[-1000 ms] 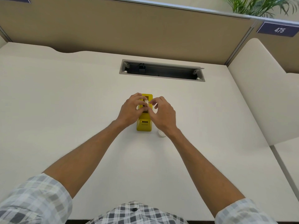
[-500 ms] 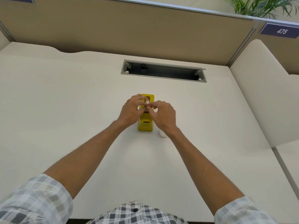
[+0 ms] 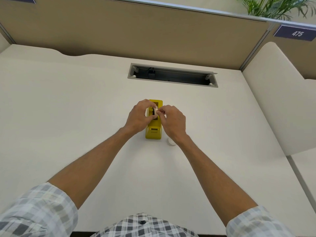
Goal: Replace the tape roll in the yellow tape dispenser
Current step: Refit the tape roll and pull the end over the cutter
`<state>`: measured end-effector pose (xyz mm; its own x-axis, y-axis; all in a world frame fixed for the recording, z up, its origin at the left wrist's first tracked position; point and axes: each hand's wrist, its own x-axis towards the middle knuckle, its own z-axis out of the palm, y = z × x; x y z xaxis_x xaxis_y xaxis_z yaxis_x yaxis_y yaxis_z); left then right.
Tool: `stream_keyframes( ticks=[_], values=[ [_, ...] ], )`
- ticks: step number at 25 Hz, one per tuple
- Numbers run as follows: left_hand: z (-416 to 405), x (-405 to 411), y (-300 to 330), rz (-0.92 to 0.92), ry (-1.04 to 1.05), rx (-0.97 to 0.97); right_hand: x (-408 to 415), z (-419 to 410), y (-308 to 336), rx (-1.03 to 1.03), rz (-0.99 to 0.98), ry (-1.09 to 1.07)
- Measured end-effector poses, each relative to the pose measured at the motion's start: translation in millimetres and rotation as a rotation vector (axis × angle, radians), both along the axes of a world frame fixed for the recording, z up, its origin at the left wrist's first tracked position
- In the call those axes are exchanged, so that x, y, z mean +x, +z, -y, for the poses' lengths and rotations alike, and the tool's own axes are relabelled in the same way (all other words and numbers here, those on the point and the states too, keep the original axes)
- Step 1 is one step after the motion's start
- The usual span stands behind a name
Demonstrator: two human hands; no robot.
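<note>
Your left forearm, with a rolled-up plaid sleeve (image 3: 34, 209), reaches in from the lower left across the pale surface (image 3: 68, 117). Your left hand (image 3: 138, 116) is at the left side of the yellow tape dispenser (image 3: 153, 131), its fingers curled around a small white tape roll (image 3: 155, 111) held edge-on directly above the dispenser's open cradle. The dispenser stands upright at the centre of the surface, its long axis running away from you, with a rectangular opening at the far end and a slotted block at the near end. Your right hand (image 3: 172, 121) meets the roll from the right side, thumb and forefinger pinched at its rim; whether they grip the roll itself or a loose tape end cannot be told at this resolution. A second small white ring (image 3: 171, 142), possibly another roll or core, lies flat on the surface just beside the dispenser's near right corner, partly covered by your right wrist. Beyond the dispenser, well apart from it, an open grey cable tray (image 3: 172, 75) is recessed into the surface. A tan partition (image 3: 136, 31) closes the far edge, carrying a plate numbered 475 (image 3: 297, 33) at the upper right, with plant fronds (image 3: 273, 7) above it.
</note>
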<state>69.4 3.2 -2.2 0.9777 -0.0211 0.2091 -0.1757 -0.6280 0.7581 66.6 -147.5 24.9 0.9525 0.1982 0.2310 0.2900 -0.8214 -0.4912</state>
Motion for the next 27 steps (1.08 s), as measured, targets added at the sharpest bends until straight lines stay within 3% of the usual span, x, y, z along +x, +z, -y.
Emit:
stream_keyframes(
  ticks=[10, 17, 27],
  values=[
    [-0.2, -3.1, -0.1, -0.052, -0.016, 0.025, -8.5, -3.5, -2.0, 0.069, -0.043, -0.043],
    [0.9, -11.6, -5.8, -0.140, -0.045, -0.126, -9.8, -5.8, -4.4, 0.054, -0.036, -0.041],
    [0.8, -13.1, -5.7, -0.171, 0.012, -0.049, -13.6, -4.0, -6.4, 0.044, -0.030, -0.010]
  ],
)
